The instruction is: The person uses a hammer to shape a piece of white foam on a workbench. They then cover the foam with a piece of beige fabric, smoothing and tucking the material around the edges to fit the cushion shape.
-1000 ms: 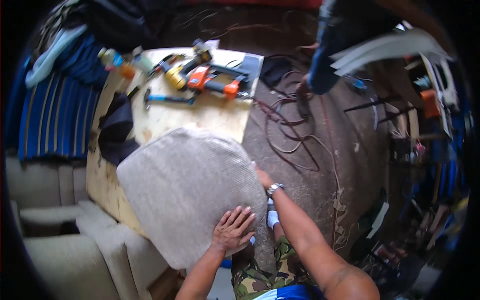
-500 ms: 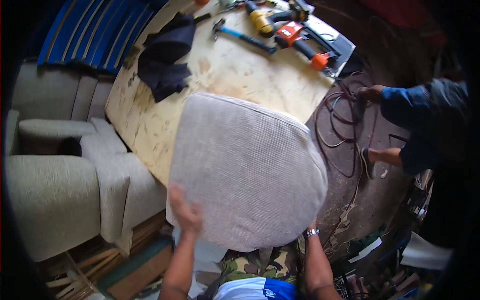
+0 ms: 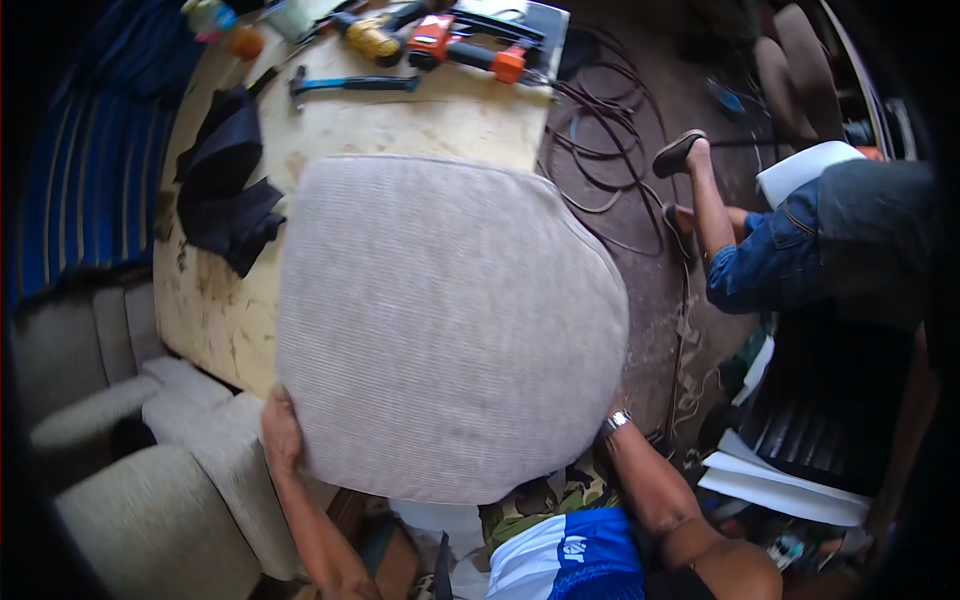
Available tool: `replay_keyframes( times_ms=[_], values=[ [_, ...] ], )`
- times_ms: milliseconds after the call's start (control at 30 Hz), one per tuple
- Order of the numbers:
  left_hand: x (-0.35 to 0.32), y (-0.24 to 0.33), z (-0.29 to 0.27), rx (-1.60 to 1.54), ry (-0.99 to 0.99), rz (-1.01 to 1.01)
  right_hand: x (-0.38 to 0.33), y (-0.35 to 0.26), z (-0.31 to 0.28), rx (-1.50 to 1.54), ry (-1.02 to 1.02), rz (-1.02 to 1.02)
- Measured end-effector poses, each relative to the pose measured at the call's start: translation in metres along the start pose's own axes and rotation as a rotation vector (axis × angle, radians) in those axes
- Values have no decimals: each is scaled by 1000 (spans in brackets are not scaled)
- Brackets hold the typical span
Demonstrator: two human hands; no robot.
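A grey ribbed-fabric seat cushion (image 3: 450, 330), straight along its left side and rounded on the right, is held up in front of me over the table's near edge. My left hand (image 3: 283, 430) grips its lower left edge, thumb along the side and the fingers mostly out of sight. On the lower right edge, my right hand (image 3: 615, 408) holds it from the side and beneath; the cushion hides most of those fingers. A piped seam runs along the upper right rim.
The wooden table (image 3: 225, 310) bears dark cloth (image 3: 230, 180), a blue-handled hammer (image 3: 350, 84), a yellow drill (image 3: 370, 40) and an orange nail gun (image 3: 465, 48). Hoses (image 3: 610, 140) coil on the floor. Grey upholstered seats (image 3: 150, 520) stand at left; a co-worker (image 3: 800, 240) bends at right.
The cushion has shifted left and turned slightly. My left hand, open beside it before, now grips its left edge. My view has swung right, and the co-worker shows more fully.
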State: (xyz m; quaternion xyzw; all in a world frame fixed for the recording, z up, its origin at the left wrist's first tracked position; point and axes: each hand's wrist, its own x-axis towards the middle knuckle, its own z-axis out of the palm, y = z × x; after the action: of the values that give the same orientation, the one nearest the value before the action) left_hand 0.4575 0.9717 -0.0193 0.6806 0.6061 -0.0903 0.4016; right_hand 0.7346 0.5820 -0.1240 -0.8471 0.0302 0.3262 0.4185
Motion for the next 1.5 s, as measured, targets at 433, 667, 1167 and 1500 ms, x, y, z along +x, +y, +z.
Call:
replay_keyframes(
  times_ms=[433,667,1167,1500],
  values=[
    [-5,207,267,708,136,835,112,14,50,879,-309,488],
    [-4,214,279,711,148,889,141,-18,40,637,-136,103],
    [1,211,281,755,189,873,107,-16,31,24,-13,-176],
    [10,242,267,676,42,1142,115,-1,53,168,31,35]
  ],
)
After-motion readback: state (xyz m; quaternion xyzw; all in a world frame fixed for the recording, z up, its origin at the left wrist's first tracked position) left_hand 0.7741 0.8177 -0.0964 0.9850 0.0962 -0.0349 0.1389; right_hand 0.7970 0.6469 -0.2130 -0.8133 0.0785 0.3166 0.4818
